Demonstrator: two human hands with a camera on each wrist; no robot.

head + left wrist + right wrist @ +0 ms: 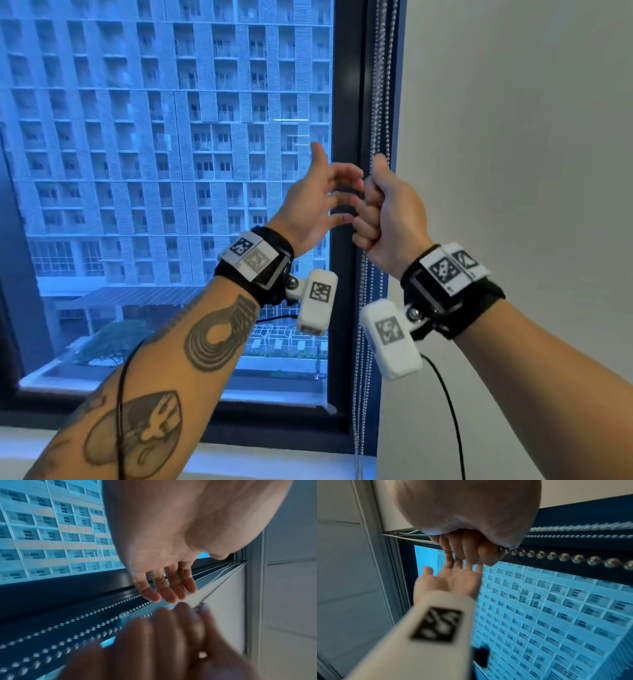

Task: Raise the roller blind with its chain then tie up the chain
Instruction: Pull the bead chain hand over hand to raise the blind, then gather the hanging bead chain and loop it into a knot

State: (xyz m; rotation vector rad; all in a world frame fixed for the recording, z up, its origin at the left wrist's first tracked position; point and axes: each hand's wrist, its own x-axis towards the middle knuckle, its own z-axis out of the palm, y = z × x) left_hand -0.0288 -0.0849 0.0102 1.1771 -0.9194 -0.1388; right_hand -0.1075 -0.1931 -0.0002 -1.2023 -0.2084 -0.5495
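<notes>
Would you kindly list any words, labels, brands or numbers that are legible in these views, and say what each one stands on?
No readable word, brand or number appears in any view.
Left wrist strap tags: black-and-white square code patterns only; tiny marks at the edge are too small to read.
Right wrist strap tags: code patterns only, small marks illegible.
Wrist camera housings: code patterns, no text.
Building outside: no sign legible.
</notes>
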